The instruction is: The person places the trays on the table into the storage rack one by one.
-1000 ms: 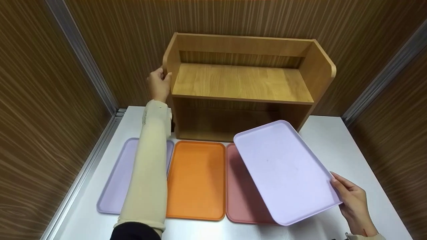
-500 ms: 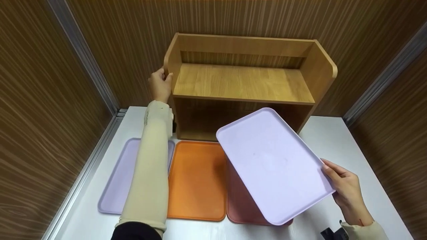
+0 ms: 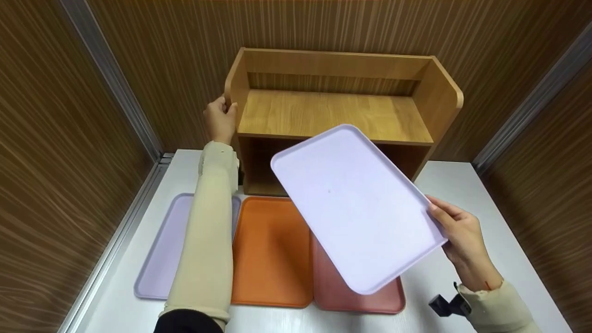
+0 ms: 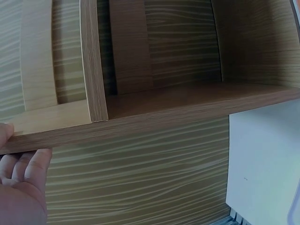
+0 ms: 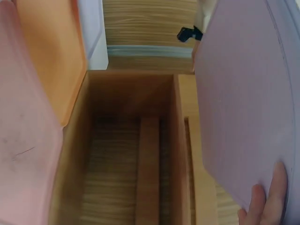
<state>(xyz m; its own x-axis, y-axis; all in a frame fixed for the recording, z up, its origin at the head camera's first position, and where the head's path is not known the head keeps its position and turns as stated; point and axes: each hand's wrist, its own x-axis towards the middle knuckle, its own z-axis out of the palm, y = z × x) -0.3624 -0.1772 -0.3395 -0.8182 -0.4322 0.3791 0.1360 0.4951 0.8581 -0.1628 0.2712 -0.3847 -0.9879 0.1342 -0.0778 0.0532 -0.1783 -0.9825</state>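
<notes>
My left hand (image 3: 220,119) grips the left side panel of a wooden two-tier shelf (image 3: 328,111); in the left wrist view its thumb and fingers (image 4: 36,168) pinch the panel's edge from both faces. With its thumb on top, my right hand (image 3: 465,238) holds a lilac tray (image 3: 356,208) by its right edge. The tray is raised and tilted, in front of the shelf's lower compartment. Fingers (image 5: 276,192) lie against its underside in the right wrist view. Below it, an orange tray (image 3: 273,259) and a pink tray (image 3: 360,298), partly covered, lie flat.
Another lilac tray (image 3: 162,259) lies on the white table (image 3: 444,185) at the left, partly behind my left sleeve (image 3: 203,231). Wood-patterned walls (image 3: 545,185) enclose the table at the sides and back. A small black device (image 3: 446,306) sits at my right wrist.
The held lilac tray has moved up and left, toward the shelf, with my right hand. More of the pink tray's lower right shows. My left hand keeps its grip on the shelf.
</notes>
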